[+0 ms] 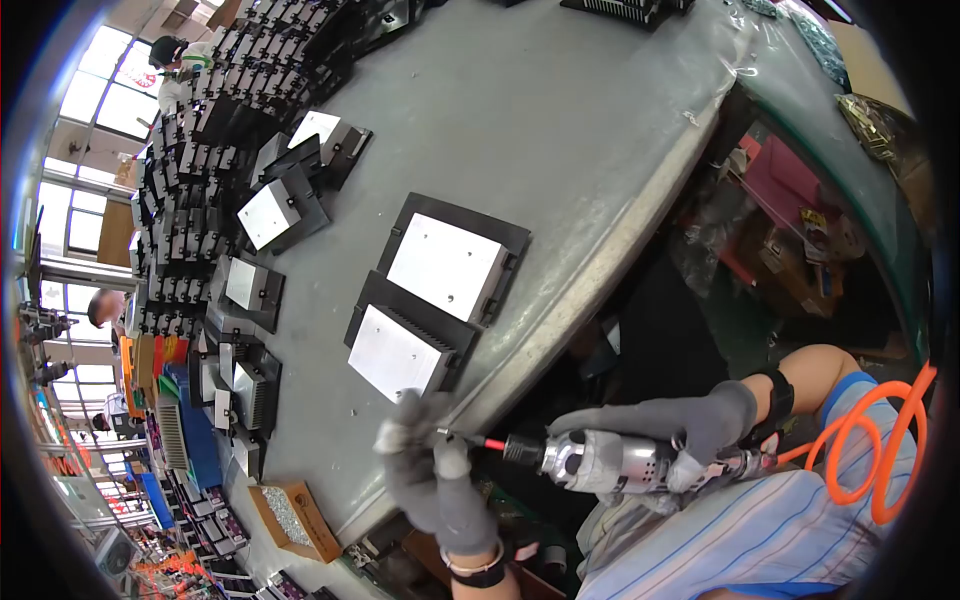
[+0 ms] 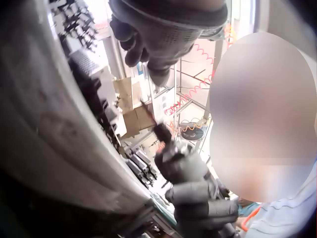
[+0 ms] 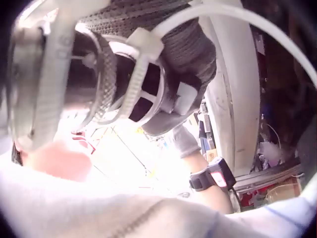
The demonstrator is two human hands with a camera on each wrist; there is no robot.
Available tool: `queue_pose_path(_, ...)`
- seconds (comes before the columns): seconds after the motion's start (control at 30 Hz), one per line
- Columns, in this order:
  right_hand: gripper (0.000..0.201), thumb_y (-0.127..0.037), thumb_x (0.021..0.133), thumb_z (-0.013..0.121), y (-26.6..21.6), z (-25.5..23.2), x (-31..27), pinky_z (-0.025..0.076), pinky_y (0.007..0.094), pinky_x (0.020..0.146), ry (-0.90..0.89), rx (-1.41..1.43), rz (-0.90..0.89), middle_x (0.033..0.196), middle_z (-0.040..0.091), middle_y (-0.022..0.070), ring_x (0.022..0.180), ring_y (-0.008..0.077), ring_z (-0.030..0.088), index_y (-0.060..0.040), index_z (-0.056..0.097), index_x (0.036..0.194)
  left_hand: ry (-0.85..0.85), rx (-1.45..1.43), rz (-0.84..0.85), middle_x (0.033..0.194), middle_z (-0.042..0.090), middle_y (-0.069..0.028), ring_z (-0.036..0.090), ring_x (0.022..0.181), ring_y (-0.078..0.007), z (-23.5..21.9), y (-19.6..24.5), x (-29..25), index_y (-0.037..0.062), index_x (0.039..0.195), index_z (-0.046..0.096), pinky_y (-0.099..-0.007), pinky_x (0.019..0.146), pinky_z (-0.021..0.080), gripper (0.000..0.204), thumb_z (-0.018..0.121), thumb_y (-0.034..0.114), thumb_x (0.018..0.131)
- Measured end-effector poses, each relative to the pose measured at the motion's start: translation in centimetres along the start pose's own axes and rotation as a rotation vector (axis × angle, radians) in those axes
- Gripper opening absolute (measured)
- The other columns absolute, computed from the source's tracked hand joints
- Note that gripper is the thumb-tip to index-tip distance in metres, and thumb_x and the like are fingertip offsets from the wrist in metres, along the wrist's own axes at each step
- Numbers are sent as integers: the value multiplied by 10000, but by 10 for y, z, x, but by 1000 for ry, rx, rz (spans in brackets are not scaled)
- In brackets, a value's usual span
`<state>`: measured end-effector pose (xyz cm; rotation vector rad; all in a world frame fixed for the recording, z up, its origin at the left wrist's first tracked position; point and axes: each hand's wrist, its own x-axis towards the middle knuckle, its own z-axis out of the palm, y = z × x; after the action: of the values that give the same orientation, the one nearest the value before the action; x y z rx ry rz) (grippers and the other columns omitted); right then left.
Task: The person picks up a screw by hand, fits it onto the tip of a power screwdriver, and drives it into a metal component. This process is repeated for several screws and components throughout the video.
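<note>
My gloved right hand (image 1: 690, 420) grips a silver power screwdriver (image 1: 610, 462), held level above my lap; an orange coiled hose runs from its rear. In the left wrist view the right hand (image 2: 203, 203) is wrapped round the tool, below its thin bit. The gloved left hand (image 1: 440, 485) is beside the bit tip near the table edge, its fingers bent and blurred. From the left wrist view, the left hand (image 2: 153, 42) has its thumb pointing down, apart from the bent fingers; whether it holds something small cannot be told. Two white-topped black heatsink units (image 1: 447, 262) (image 1: 398, 352) lie beyond it.
More heatsink units (image 1: 270, 215) stand further left on the grey table (image 1: 480, 110), with dense rows of them behind. A cardboard box of small metal parts (image 1: 290, 520) sits at the lower left. Boxes and bags (image 1: 790, 260) lie below the table edge at right.
</note>
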<state>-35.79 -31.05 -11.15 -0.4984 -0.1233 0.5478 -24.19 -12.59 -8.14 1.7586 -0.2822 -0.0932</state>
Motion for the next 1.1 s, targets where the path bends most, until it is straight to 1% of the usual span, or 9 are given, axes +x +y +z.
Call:
queue_pose_path(0.03, 1011, -92, 614, 634, -3, -4, -3, 491, 263, 703, 17, -91, -37, 1124, 431, 117, 942, 167, 500, -59, 47, 1437, 111, 342, 170, 1118, 555, -123, 523, 867, -193, -16, 3, 12, 18, 1251, 468, -309, 765, 437, 855, 678, 614, 675)
queue_pose_path(0.1, 1008, -97, 617, 648, -12, -14, 1, 533, 261, 618, 132, -193, -4, 1108, 431, 126, 936, 169, 534, -66, 54, 1431, -115, 1143, 691, 1210, 507, -189, 510, 1023, -334, -35, 9, 51, 83, 1306, 446, -414, 900, 407, 972, 657, 700, 586)
queue_pose_path(0.23, 999, -32, 611, 628, -15, -19, 5, 542, 272, 580, 161, -161, 54, 1029, 471, 137, 804, 165, 584, -107, 67, 1434, -337, 1297, 639, 1274, 450, -217, 450, 1146, -417, -26, 9, 85, 175, 1337, 433, -471, 964, 370, 1018, 641, 739, 515)
queue_pose_path(0.33, 992, 3, 610, 612, -15, -20, 8, 542, 272, 582, 178, -144, 77, 981, 493, 135, 752, 164, 592, -130, 78, 1436, -499, 1158, 424, 1317, 400, -237, 411, 1199, -437, -24, 3, 94, 212, 1335, 438, -487, 927, 411, 1035, 641, 752, 476)
queue_pose_path(0.73, 985, -75, 603, 641, -12, -11, 13, 562, 293, 614, 212, -9, -33, 1010, 479, 138, 757, 183, 599, -77, 97, 1424, -385, 1240, 520, 1237, 435, -268, 490, 1081, -433, -13, 0, 82, 204, 1306, 478, -465, 871, 439, 824, 733, 454, 564)
queue_pose_path(0.9, 973, -48, 608, 612, -14, -12, 13, 556, 289, 612, 237, 4, -14, 992, 507, 143, 680, 185, 628, -81, 87, 1427, -387, 1239, 530, 1242, 434, -269, 478, 1103, -429, -13, -3, 84, 210, 1312, 473, -465, 873, 436, 830, 722, 483, 569)
queue_pose_path(0.97, 1005, -146, 589, 672, -19, -10, 11, 557, 296, 604, 208, -97, 23, 1026, 444, 137, 842, 176, 563, -66, 111, 1419, -393, 1231, 544, 1251, 430, -271, 468, 1117, -431, -12, -1, 85, 214, 1322, 462, -466, 876, 434, 845, 712, 528, 578)
queue_pose_path(1.03, 989, -126, 605, 659, -19, -8, 7, 553, 290, 608, 224, -134, -9, 1010, 450, 136, 826, 167, 566, -71, 104, 1421, -418, 1156, 456, 1281, 405, -257, 423, 1123, -432, -9, 6, 84, 240, 1333, 453, -479, 921, 389, 845, 704, 565, 595)
queue_pose_path(1.1, 933, -59, 658, 609, -21, 0, -1, 531, 274, 593, 246, -237, -51, 987, 468, 131, 800, 152, 564, -83, 81, 1426, -354, 1131, 539, 1367, 370, -197, 387, 1189, -432, -18, -1, 84, 234, 1375, 385, -479, 952, 371, 870, 705, 546, 628)
